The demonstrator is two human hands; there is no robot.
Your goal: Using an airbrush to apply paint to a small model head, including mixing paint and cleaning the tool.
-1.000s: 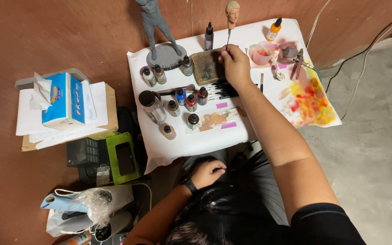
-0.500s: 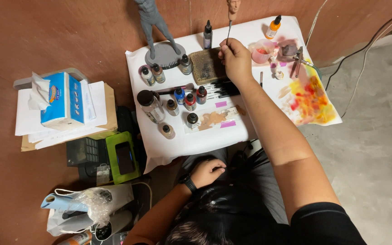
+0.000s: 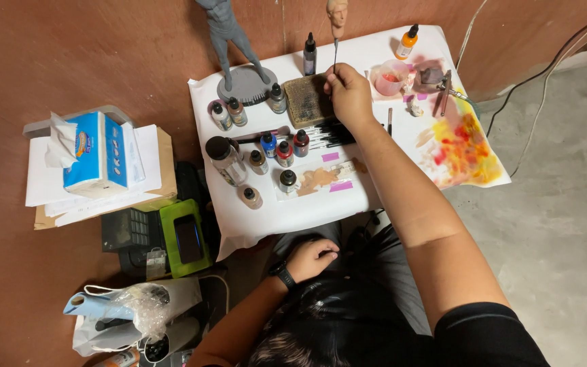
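Observation:
My right hand (image 3: 349, 95) reaches over a small white-covered table (image 3: 287, 214) and grips a thin stick (image 3: 335, 54) that carries a small flesh-toned model head (image 3: 338, 13). Just left of the hand lies a brown square pad (image 3: 307, 100), and a row of brushes (image 3: 331, 134) lies beneath the wrist. Several small paint bottles (image 3: 281, 153) stand to the left. A grey figure on a round base (image 3: 246, 85) stands at the far edge. My left hand (image 3: 312, 258), a dark watch on its wrist, rests closed on my lap and holds nothing.
A paint-stained sheet (image 3: 463, 149), a pink cup (image 3: 388, 78), an orange bottle (image 3: 407, 42) and an airbrush (image 3: 446, 92) lie at the right. A tissue box (image 3: 93, 153) on papers, a green device (image 3: 185, 238) and a plastic bag (image 3: 130, 312) are on the left. Cables (image 3: 531, 88) run over the floor.
My right hand keeps its hold on the stick and has hardly moved. The left hand stays on my lap.

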